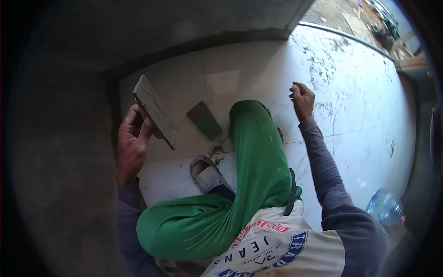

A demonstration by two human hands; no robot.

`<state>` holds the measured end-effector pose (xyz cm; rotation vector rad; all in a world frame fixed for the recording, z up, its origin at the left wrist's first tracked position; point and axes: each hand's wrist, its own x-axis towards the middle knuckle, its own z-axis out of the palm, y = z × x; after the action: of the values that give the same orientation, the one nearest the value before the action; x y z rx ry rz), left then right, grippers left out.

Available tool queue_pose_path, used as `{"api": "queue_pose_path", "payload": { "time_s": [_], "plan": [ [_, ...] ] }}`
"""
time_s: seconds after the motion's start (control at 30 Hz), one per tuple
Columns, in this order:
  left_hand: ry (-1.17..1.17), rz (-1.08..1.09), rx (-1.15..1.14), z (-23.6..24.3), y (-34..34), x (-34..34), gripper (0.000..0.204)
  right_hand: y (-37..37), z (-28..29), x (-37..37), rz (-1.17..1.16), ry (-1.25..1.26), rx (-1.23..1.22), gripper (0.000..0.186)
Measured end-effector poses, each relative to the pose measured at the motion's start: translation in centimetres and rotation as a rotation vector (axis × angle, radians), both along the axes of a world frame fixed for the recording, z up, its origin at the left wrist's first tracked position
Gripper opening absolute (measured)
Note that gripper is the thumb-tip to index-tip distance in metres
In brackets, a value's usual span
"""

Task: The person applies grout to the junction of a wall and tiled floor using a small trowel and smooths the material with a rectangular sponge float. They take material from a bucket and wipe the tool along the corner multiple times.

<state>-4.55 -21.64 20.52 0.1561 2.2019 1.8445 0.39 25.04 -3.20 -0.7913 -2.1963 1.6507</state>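
My left hand (134, 143) grips a thin rectangular plate (154, 115) smeared with grey paste, held tilted at the left. My right hand (302, 99) is raised at the upper right, its fingers loosely bent and apart, with nothing visible in them. A second dark rectangular piece (203, 120) with a green patch lies on the white tiled floor beside my bent knee, with dark crumbs of debris (217, 150) just below it.
My green-trousered legs and a sandal (204, 174) occupy the lower middle. Dark walls (60, 138) border the left and back. Debris is scattered on the tiles (350, 115) at right. A large plastic water bottle (385, 205) stands at lower right. An opening at top right shows rubble.
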Motion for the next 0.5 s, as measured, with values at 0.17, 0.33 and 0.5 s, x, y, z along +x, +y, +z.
{"api": "queue_pose_path", "payload": {
  "time_s": [0.17,0.33,0.5],
  "plan": [
    [-0.105,-0.351,-0.086,-2.0,11.7,-5.9,0.025,22.4,-7.4,6.8,-0.370,-0.468,0.700,0.050],
    [-0.130,-0.443,0.066,-8.1,21.2,-9.8,0.033,28.4,-10.9,8.2,-0.537,-0.836,1.102,0.064],
    [0.040,-0.516,-0.174,-14.4,30.1,-13.6,0.049,27.8,-10.7,6.5,-0.534,-0.856,1.006,0.063]
  ]
}}
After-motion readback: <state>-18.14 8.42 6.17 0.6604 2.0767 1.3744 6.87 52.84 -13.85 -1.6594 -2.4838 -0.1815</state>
